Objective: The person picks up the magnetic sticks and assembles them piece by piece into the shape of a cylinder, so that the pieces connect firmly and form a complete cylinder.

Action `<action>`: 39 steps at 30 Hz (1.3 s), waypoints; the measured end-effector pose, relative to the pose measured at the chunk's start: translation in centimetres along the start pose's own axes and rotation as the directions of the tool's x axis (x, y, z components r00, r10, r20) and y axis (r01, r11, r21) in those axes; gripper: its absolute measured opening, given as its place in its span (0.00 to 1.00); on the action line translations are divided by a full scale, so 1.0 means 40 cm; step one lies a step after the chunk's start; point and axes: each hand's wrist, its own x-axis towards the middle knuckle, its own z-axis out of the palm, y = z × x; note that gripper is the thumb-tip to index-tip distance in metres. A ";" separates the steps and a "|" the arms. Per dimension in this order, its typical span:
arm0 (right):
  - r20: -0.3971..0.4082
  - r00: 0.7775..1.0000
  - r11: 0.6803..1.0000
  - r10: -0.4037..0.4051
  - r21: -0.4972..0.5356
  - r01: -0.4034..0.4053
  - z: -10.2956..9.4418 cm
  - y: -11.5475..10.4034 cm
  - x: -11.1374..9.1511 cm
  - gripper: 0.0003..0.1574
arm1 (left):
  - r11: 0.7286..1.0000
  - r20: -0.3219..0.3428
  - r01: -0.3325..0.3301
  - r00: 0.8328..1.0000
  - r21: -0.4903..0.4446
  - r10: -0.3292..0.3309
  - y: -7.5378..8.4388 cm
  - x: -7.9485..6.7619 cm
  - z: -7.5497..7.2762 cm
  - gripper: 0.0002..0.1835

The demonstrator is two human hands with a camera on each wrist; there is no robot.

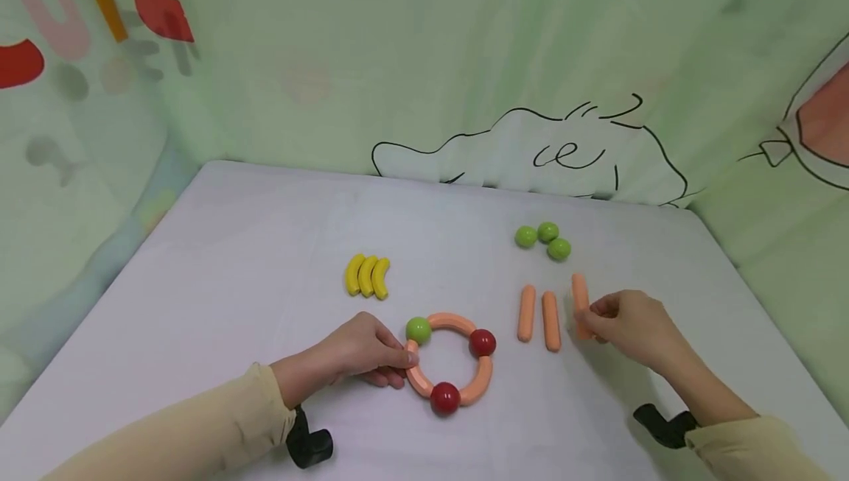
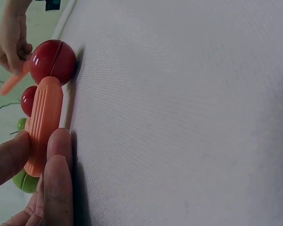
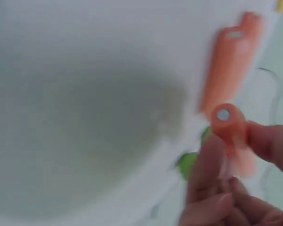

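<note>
On the table lies a ring of three curved orange rods joined by balls: a green ball (image 1: 418,330), a red ball (image 1: 483,342) and another red ball (image 1: 445,398). My left hand (image 1: 367,349) pinches the left curved orange rod (image 1: 418,380) between thumb and fingers; in the left wrist view this rod (image 2: 46,110) touches a red ball. At the right, my right hand (image 1: 633,326) pinches a straight orange rod (image 1: 580,291) near its lower end. The right wrist view shows a round silvery spot in this rod's (image 3: 228,123) end.
Two straight orange rods, a left one (image 1: 526,313) and a right one (image 1: 551,321), lie between the ring and my right hand. Behind them sit three green balls (image 1: 547,231). Three yellow banana-shaped pieces (image 1: 367,275) lie back left. A printed curtain (image 1: 298,61) hangs behind the table.
</note>
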 end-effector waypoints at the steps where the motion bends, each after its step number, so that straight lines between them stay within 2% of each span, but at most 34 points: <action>1: -0.038 0.999 0.999 -0.036 0.024 0.037 0.003 -0.013 -0.011 0.22 | 1.000 -0.002 -0.002 1.000 0.002 0.002 0.000 0.000 -0.001 0.07; 3: -0.093 0.987 0.987 -0.131 0.079 0.138 0.018 -0.048 -0.035 0.19 | 1.000 -0.005 -0.007 1.000 -0.001 0.007 0.000 0.000 -0.004 0.08; 5: -0.124 0.962 0.958 -0.243 0.127 0.259 0.043 -0.087 -0.061 0.14 | 1.000 -0.005 -0.012 1.000 -0.005 0.012 0.000 0.000 -0.005 0.08; 8: -0.135 0.893 0.875 -0.429 0.184 0.448 0.087 -0.135 -0.093 0.05 | 1.000 -0.001 -0.017 1.000 -0.009 0.017 0.001 0.002 -0.006 0.08; 10: -0.130 0.839 0.810 -0.528 0.220 0.544 0.115 -0.158 -0.108 0.05 | 1.000 0.002 -0.016 1.000 -0.007 0.016 0.002 0.004 -0.005 0.08; 12: -0.125 0.789 0.748 -0.602 0.256 0.612 0.139 -0.175 -0.119 0.06 | 1.000 0.004 -0.008 1.000 -0.008 0.008 0.002 0.005 -0.003 0.08; 15: -0.110 0.731 0.678 -0.673 0.305 0.669 0.166 -0.197 -0.126 0.07 | 1.000 0.005 0.002 1.000 -0.016 -0.002 0.004 0.006 -0.001 0.08; 18: -0.102 0.692 0.638 -0.715 0.310 0.705 0.182 -0.214 -0.128 0.06 | 1.000 0.006 0.000 1.000 -0.020 0.000 0.005 0.006 0.000 0.08; 21: -0.092 0.675 0.627 -0.732 0.296 0.721 0.189 -0.225 -0.127 0.06 | 1.000 0.008 -0.010 1.000 -0.014 0.010 0.004 0.006 0.000 0.08; 26: -0.061 0.681 0.642 -0.730 0.280 0.713 0.192 -0.233 -0.124 0.07 | 1.000 0.007 0.000 1.000 -0.004 0.000 0.003 0.007 0.000 0.08; 35: 0.046 0.713 0.698 -0.700 0.254 0.669 0.186 -0.242 -0.127 0.10 | 1.000 0.006 -0.001 1.000 -0.004 0.001 -0.002 0.008 -0.001 0.07; 39: 0.072 0.720 0.710 -0.690 0.260 0.654 0.185 -0.246 -0.125 0.08 | 1.000 0.005 0.000 1.000 -0.008 0.000 -0.006 0.008 0.000 0.07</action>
